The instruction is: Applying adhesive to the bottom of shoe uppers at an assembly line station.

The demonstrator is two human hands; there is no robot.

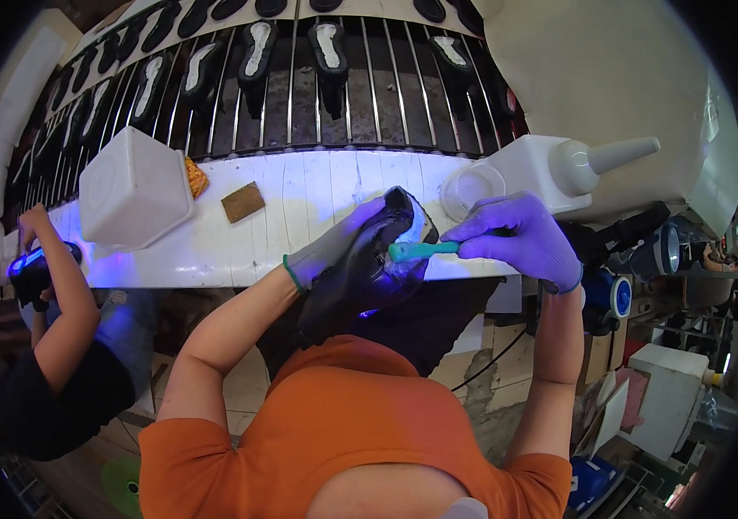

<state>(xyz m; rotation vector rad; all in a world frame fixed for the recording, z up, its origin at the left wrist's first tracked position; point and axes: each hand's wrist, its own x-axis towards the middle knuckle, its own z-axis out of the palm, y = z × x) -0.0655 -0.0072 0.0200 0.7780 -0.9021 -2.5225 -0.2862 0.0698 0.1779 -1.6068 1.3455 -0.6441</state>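
Observation:
My left hand [334, 245], in a pale glove with a green cuff, grips a black boot upper [343, 290], held tilted with its bottom turned up. A wet-looking whitish coating shows bluish on that bottom [415, 223]. In my right hand [516, 232], gloved in the same pale fabric, a small teal-handled brush [421, 250] is pinched between thumb and fingers. Its head lies against the near part of the boot's bottom; the bristles are hidden. Both hands are over the near edge of the white bench [300, 238].
Beyond the bench, a rack of metal rods [377, 86] carries several black shoes with whitened bottoms. On the bench are a white plastic container [131, 190], a brown block [242, 201], a clear cup [475, 186] and a white spouted bottle [533, 169]. A co-worker [70, 346] handles a dark shoe at left.

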